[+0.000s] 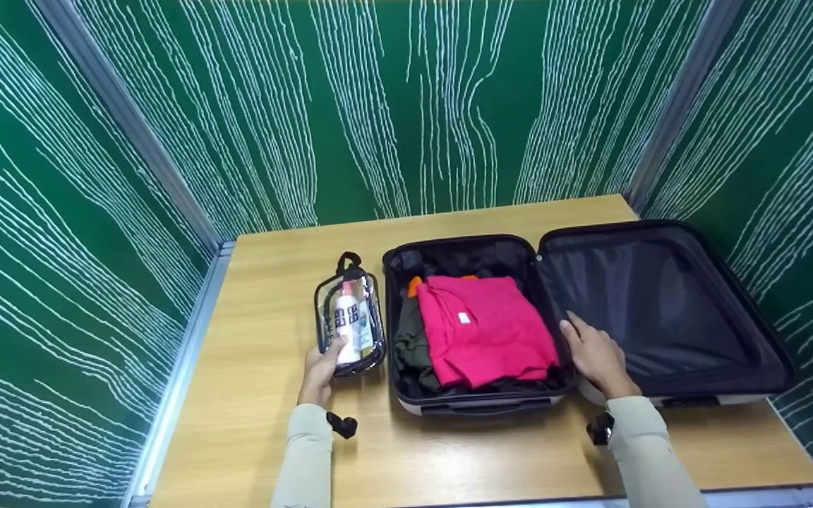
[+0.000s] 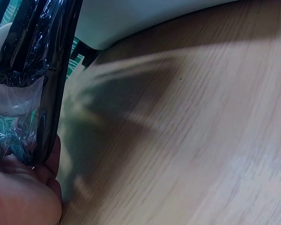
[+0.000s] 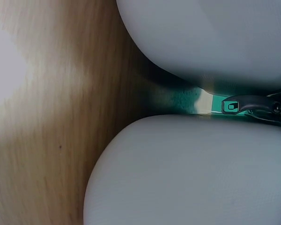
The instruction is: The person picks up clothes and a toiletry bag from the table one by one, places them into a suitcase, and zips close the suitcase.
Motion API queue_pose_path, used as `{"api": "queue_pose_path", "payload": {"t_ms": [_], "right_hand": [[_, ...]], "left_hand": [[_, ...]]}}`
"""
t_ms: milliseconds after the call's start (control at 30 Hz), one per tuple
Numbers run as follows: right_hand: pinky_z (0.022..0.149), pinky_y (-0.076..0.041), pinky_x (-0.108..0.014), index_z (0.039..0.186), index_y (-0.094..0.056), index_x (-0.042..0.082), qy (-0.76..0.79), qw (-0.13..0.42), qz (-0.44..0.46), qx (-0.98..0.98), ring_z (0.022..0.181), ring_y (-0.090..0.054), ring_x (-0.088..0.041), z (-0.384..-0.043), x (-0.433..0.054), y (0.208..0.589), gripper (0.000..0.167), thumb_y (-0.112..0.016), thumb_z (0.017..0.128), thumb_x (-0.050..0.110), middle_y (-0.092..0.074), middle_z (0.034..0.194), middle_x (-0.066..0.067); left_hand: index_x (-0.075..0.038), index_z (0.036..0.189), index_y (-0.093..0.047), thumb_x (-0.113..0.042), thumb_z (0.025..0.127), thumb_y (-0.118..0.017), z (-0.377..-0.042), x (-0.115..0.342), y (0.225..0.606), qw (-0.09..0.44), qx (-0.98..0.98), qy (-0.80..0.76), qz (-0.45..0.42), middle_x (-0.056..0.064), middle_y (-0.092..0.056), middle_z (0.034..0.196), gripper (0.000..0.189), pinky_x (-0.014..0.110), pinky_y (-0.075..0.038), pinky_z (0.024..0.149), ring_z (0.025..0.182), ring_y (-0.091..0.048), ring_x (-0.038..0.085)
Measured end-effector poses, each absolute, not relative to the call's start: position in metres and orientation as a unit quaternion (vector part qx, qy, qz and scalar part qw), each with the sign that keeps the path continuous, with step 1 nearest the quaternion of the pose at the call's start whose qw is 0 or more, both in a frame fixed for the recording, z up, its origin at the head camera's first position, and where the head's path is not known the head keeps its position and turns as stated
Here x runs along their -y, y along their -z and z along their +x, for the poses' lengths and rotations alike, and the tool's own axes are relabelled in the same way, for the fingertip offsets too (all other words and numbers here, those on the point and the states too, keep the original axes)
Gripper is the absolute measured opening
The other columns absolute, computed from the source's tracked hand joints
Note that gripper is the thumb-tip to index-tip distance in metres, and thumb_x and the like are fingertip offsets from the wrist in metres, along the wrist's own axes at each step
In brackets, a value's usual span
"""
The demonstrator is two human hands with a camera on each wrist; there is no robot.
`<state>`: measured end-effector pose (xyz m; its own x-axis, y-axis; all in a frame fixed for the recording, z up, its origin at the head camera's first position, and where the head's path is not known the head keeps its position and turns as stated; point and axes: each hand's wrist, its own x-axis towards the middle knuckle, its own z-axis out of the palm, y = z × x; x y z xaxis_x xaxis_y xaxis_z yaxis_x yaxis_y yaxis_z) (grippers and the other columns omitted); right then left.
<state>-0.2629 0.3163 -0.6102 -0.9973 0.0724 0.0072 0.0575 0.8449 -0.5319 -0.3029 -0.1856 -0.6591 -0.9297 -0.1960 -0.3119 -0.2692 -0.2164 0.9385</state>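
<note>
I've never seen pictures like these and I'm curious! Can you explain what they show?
There's no robot here, just a person's two bare hands. The big picture comes from a camera worn on the head, looking down. The others come from a small camera on each wrist, so things look very close. On the wooden table lies an open suitcase, with pink clothing in one half. The left hand grips a clear pouch; a white bottle shows inside. The right hand is at the edge of the suitcase's other half.
</note>
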Motion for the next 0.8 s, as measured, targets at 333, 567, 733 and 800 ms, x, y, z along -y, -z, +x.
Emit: {"api": "queue_pose_path", "payload": {"t_ms": [333,567,733,800], "right_hand": [[0.096,-0.044,-0.071,0.155,-0.041,0.006,-0.274,0.011,-0.033,0.961,0.124,-0.055,-0.057,-0.263,-0.316,0.611,0.065,-0.027,0.110,0.051,-0.054,0.143,-0.031],[0.094,-0.044,-0.072,0.155,-0.042,0.007,-0.274,0.012,-0.036,0.961,0.122,-0.056,-0.058,-0.263,-0.316,0.610,0.066,-0.027,0.109,0.052,-0.054,0.142,-0.031],[0.094,-0.044,-0.071,0.154,-0.042,0.006,-0.276,0.015,-0.032,0.961,0.122,-0.055,-0.058,-0.262,-0.316,0.610,0.065,-0.027,0.110,0.051,-0.054,0.143,-0.030],[0.095,-0.044,-0.071,0.155,-0.042,0.006,-0.276,0.014,-0.033,0.960,0.123,-0.055,-0.058,-0.262,-0.317,0.610,0.066,-0.026,0.110,0.051,-0.054,0.144,-0.029]], "left_hand": [[0.005,0.128,-0.061,-0.026,0.093,-0.072,-0.299,0.188,0.654,0.029,-0.611,-0.772,-0.175,0.001,-0.076,0.095,0.049,0.026,-0.057,0.081,0.085,-0.072,0.014],[0.005,0.123,-0.064,-0.025,0.092,-0.072,-0.298,0.188,0.652,0.013,-0.630,-0.754,-0.185,0.001,-0.076,0.092,0.044,0.025,-0.055,0.079,0.081,-0.070,0.013],[0.005,0.115,-0.067,-0.025,0.091,-0.072,-0.294,0.189,0.644,0.002,-0.662,-0.723,-0.196,-0.003,-0.073,0.084,0.039,0.023,-0.052,0.076,0.075,-0.066,0.010],[0.005,0.116,-0.068,-0.026,0.092,-0.071,-0.294,0.189,0.643,0.007,-0.664,-0.722,-0.195,-0.004,-0.073,0.085,0.039,0.023,-0.052,0.076,0.076,-0.066,0.009]]}}
